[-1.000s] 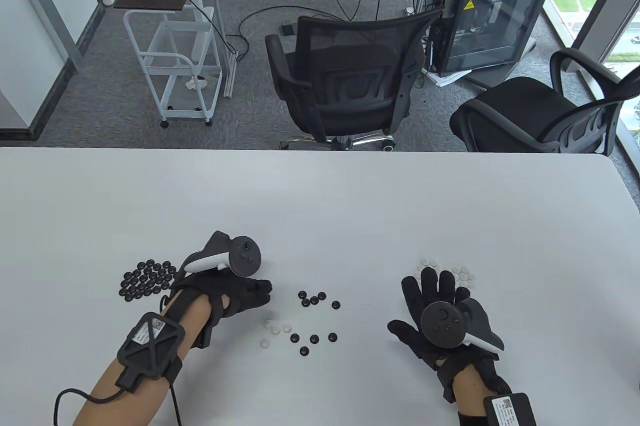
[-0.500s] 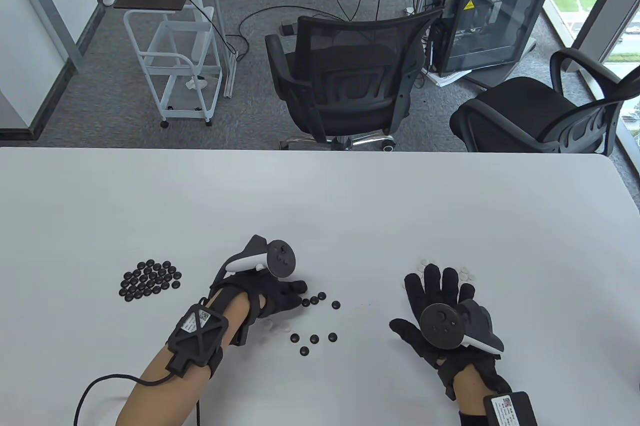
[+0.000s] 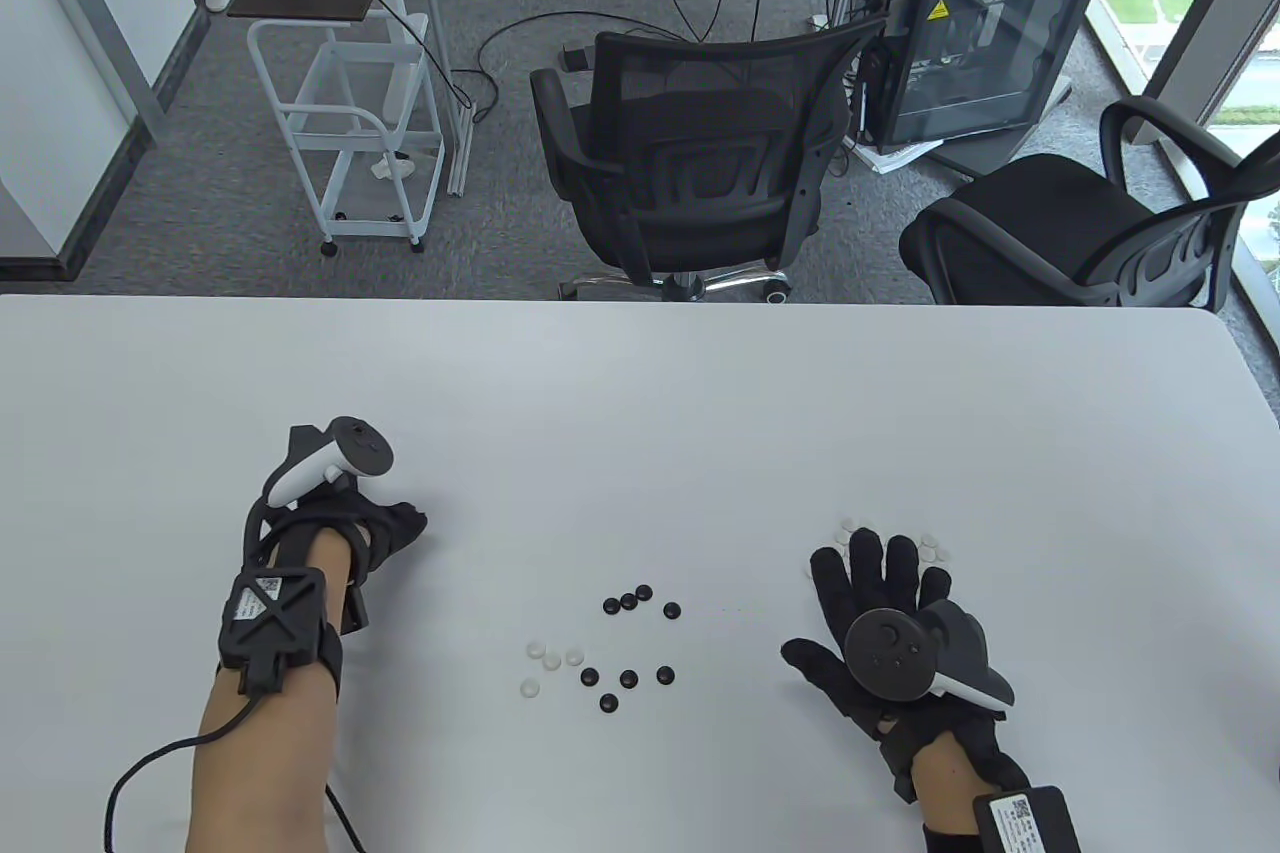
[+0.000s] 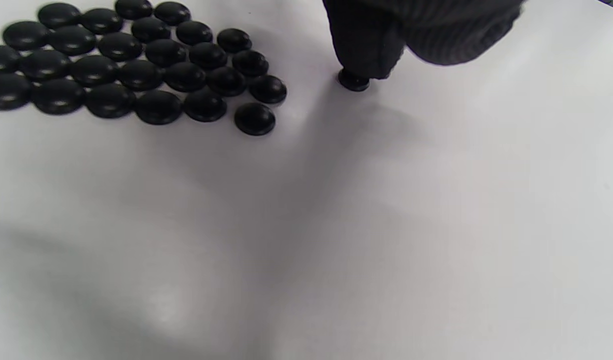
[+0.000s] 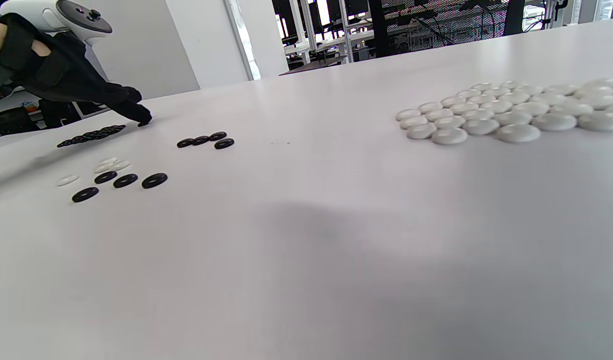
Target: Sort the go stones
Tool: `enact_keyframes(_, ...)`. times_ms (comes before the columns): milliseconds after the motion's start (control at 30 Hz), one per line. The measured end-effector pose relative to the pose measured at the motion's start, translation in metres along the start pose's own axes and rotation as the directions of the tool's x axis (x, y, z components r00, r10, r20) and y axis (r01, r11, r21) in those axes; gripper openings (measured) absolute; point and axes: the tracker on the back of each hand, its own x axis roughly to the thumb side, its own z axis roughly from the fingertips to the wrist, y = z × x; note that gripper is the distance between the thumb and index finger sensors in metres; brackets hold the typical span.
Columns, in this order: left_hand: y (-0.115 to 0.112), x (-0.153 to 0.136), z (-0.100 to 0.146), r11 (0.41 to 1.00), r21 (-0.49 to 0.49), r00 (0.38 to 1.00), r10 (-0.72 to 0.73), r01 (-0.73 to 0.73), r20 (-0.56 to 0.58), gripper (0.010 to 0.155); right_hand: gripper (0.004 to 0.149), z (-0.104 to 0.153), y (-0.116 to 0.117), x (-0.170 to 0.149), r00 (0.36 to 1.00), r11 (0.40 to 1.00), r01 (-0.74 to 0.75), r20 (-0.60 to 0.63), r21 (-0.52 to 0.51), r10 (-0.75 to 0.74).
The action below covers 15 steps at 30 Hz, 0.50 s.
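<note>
White table (image 3: 640, 393) fills the lower half of the table view; office chairs (image 3: 690, 153) stand on carpet above it. Right hand (image 3: 880, 608), lower right, lies flat with fingers spread, grasping nothing, partly covering the white stone cluster (image 5: 506, 110). Left hand (image 3: 350, 533), lower left, presses a fingertip (image 4: 366, 50) onto a single black stone (image 4: 354, 81) just right of the black stone cluster (image 4: 131, 65). Unsorted stones (image 3: 610, 643), seven black and four white, lie between the hands at lower centre.
</note>
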Motion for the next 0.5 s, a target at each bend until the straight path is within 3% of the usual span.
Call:
enact_keyframes(267,0.005,-0.021,0.003,1.000,0.016,0.998,0.005,-0.004,-0.059,0.062,0.088,-0.001,0.001,-0.001,1.000,1.000,0.005,-0.005,0.011,-0.005)
enact_keyframes(500,0.006,-0.021,0.005,0.998,0.013,0.993,-0.060,0.062,-0.104,0.064,0.088,-0.003,0.003,0.001,1.000,1.000,0.007,-0.004,0.021,-0.007)
